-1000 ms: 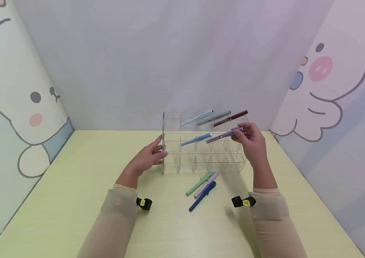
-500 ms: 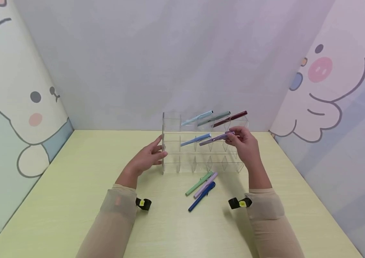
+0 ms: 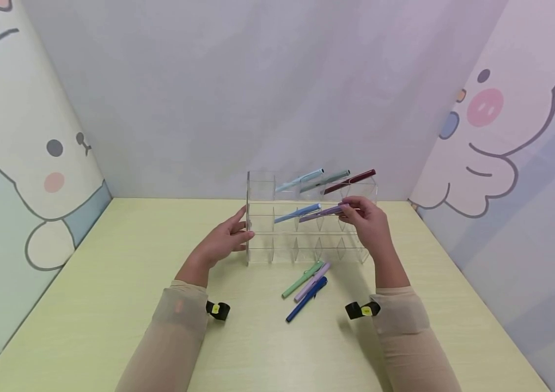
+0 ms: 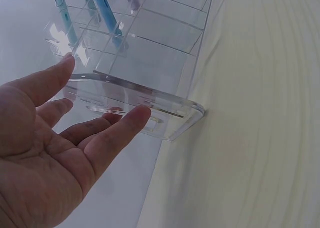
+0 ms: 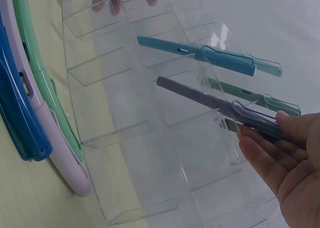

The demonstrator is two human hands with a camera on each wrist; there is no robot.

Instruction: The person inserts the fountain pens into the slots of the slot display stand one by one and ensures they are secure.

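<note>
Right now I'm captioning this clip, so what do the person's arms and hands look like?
The left hand and right hand are ungloved. The left sleeve and right sleeve are beige, each with a greyish band near the wrist. Beside each band sits a small black device with a yellow label too small to read.

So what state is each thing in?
Clear tiered plastic rack: upright, partly filled.
Slim pale blue pen: leaning, top tier.
Slim sage pen: leaning, top tier.
Slim maroon pen: leaning, top tier.
Slim sky blue pen: leaning, middle tier.
Slim purple pen: pinched, tilted.
Slim mint pen: capped, lying.
Slim lilac pen: capped, lying.
Slim dark blue pen: capped, lying.
Left hand: fingers extended, at rack.
Right hand: pinching purple pen.
</note>
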